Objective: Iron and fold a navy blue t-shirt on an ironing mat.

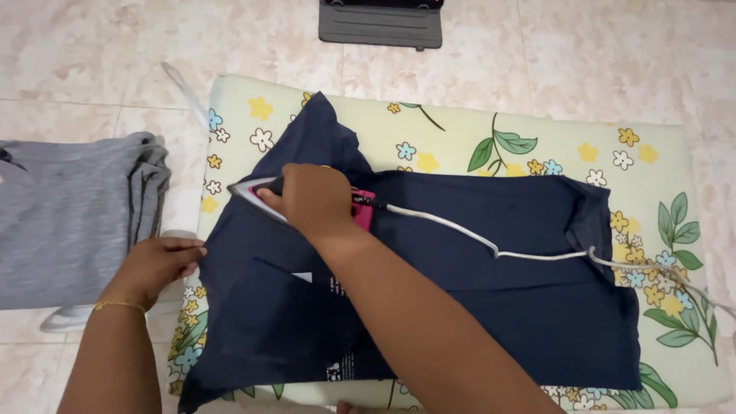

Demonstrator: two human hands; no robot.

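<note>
A pale yellow padded mat (475, 126) printed with yellow, white and blue flowers and green leafy stems lies flat on the floor, filling most of the view. The floor (92, 46) is glossy beige marble-look tile with faint grout lines. At the left edge, well apart from the mat's centre, rests a folded grey garment (69, 215), its stacked edges facing the mat. A white curved object (65, 318) peeks out from beneath the grey garment near the bottom left. At the top centre, a dark grey folding case (381, 23) lies on the tiles just beyond the mat.
</note>
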